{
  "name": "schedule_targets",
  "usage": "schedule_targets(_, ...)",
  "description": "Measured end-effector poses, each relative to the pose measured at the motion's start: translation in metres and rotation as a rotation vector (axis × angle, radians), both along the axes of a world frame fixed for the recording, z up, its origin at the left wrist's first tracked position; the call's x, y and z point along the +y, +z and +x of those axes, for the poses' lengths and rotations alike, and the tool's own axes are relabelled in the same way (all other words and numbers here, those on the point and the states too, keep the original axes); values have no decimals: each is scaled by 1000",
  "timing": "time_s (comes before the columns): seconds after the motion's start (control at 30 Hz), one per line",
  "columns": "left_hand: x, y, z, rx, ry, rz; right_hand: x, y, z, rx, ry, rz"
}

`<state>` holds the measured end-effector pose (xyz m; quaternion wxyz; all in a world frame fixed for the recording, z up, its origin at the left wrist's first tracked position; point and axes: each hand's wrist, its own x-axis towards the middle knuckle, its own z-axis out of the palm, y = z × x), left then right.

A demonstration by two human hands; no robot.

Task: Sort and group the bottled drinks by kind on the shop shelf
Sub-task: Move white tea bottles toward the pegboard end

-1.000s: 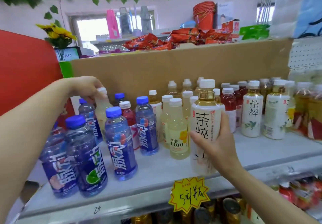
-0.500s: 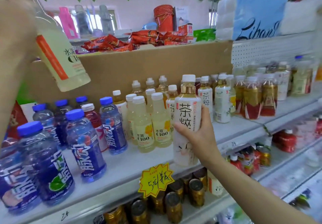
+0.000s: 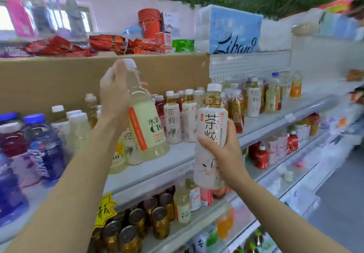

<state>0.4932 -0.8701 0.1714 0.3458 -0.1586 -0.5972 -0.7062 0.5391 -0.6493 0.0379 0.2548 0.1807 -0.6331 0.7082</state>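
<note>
In the head view the left hand [image 3: 115,97] has its grip curled round the shoulder of a clear plastic lemon drink bottle [image 3: 146,120], pale yellow with a cream label and an orange stripe, held tilted in the air above the grey shelf [image 3: 177,154]. The right hand [image 3: 222,150] has its grip wrapped round the lower half of a tall tea bottle [image 3: 211,126] with a white cap, amber neck and smooth white printed sleeve, upright just in front of the shelf edge. On the shelf, behind both held bottles, stand more white-sleeved tea bottles [image 3: 173,122]; at its left end stand ribbed blue bottles [image 3: 47,144].
</note>
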Motion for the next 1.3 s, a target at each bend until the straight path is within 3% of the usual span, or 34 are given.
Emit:
schedule_targets(0.3, 173, -78, -43, -173, -220, 32, 142, -21, -7, -54, -81, -4)
schedule_targets(0.67, 304, -97, -108, -284, -252, -71, 251, -40, -61, -99, -152, -49)
schedule_targets(1.03, 411, -94, -212, -105, -203, -233, 338, -36, -156, -75, -232, -50)
schedule_targets(1.3, 459, -93, -262, -42, -68, -212, 402, -34, -207, -68, -186, -39)
